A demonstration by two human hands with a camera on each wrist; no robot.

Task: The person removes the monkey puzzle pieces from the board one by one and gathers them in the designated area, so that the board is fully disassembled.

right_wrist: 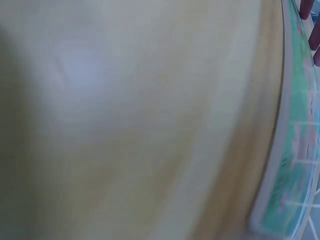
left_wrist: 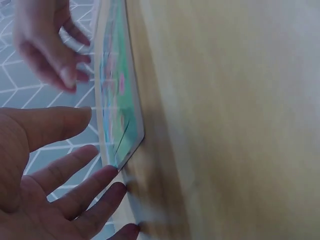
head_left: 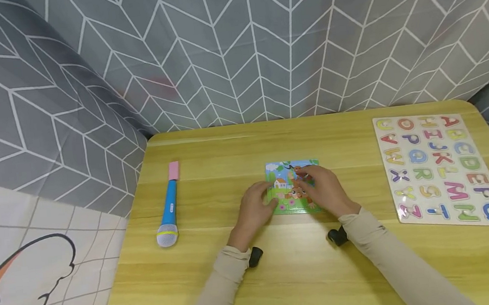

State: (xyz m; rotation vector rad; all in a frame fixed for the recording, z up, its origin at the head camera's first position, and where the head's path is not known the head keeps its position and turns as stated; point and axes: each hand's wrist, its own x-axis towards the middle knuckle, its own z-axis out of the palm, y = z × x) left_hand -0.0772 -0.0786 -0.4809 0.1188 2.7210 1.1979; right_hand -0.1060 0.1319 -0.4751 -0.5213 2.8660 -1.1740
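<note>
A square picture puzzle (head_left: pixel 287 206) with a house, flowers and an animal lies flat on the wooden table. My left hand (head_left: pixel 255 211) is at its left edge, fingers relaxed and spread; in the left wrist view that hand (left_wrist: pixel 65 175) has its fingertips by the corner of the puzzle (left_wrist: pixel 131 100), holding nothing. Over the puzzle's right part is my right hand (head_left: pixel 325 191), fingers bent above the picture; whether it touches or holds a piece cannot be told. In the right wrist view only the puzzle's edge (right_wrist: pixel 295 150) and a few fingertips at the top right show.
A blue toy microphone (head_left: pixel 170 205) with a pink end lies on the table (head_left: pixel 205 286) at the left. At the right lies an alphabet board (head_left: pixel 443 171) with coloured letters. A grey patterned curtain (head_left: pixel 260 46) stands behind the table's far edge.
</note>
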